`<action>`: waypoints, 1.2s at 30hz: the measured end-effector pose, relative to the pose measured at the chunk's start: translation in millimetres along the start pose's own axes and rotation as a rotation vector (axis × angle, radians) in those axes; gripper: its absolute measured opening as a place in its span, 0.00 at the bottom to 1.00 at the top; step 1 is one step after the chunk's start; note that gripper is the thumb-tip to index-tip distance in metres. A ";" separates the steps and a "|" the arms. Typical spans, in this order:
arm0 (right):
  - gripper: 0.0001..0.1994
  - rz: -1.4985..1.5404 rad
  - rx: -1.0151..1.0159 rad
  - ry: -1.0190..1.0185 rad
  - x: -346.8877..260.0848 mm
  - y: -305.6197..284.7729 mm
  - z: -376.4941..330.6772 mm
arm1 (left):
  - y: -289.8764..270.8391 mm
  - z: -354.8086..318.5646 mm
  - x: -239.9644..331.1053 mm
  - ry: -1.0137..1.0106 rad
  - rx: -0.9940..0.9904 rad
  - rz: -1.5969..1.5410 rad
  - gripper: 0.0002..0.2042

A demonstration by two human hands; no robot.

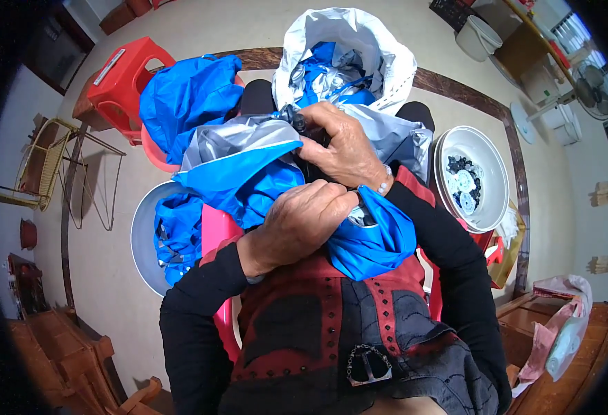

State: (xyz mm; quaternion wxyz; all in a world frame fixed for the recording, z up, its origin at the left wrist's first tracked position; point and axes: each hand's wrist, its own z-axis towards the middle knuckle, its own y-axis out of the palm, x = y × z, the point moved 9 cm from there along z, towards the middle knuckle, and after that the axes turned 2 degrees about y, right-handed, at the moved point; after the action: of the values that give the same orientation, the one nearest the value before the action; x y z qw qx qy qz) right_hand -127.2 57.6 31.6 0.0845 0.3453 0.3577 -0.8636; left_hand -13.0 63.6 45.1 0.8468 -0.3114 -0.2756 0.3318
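Blue cloth with a silver-grey underside (248, 169) lies across my lap. My left hand (297, 223) is closed in a pinch at the cloth, and a bunched blue fold (376, 242) hangs just to its right. Farther out, my right hand (342, 145) curls its thumb and fingers at a small dark piece (290, 117) on the silver edge of the cloth. What exactly that piece is, I cannot make out. More silver-grey cloth (394, 135) spreads beyond my right wrist.
Ahead stands a white sack (394, 62) with blue and silver cloth inside. At left are a red stool (124, 72), a blue cloth heap (189, 104) and a basin (143, 235) holding cloth. Stacked white bowls (494, 200) at right hold small black and clear pieces.
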 end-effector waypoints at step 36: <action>0.22 1.002 0.143 0.738 91.8 -57.7 -22.3 | 12.5 6.3 -0.4 0.071 -0.191 0.119 0.01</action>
State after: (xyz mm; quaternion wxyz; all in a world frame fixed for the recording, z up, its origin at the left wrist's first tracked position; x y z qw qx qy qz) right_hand -206.5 124.1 -7.7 0.3266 0.7515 0.0992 -0.5646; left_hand -22.4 72.8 40.1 0.8013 -0.4181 -0.2568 0.3423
